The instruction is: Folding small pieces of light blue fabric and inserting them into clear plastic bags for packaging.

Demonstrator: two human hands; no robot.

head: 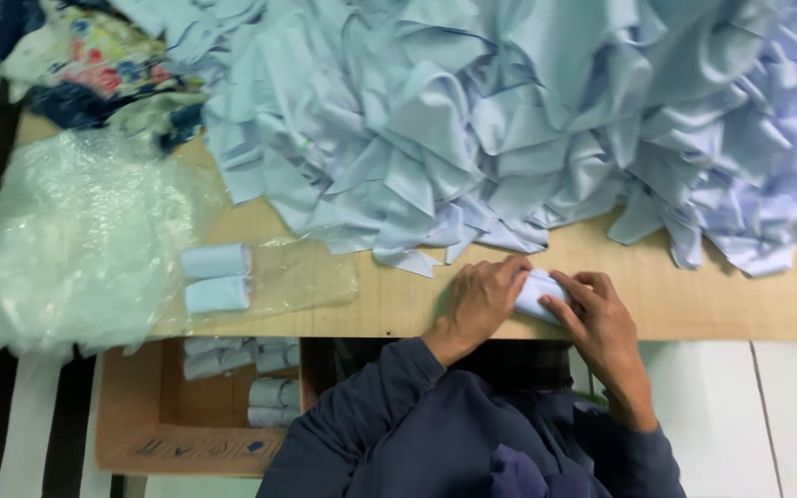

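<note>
While the big heap of pale blue cloth pieces [509, 120] covers the far half of the wooden tabletop [694, 295], both hands meet at its near edge around one small rolled cloth [539, 293]. The left hand [479, 302] closes over the roll's left end; the right hand [601, 323] pinches its right side, fingers curled on it. Two finished rolls [217, 277] lie to the left, beside crumpled clear plastic [76, 240]. Below the edge, a cardboard box [186, 415] holds what seem to be more rolls, dimly seen.
</note>
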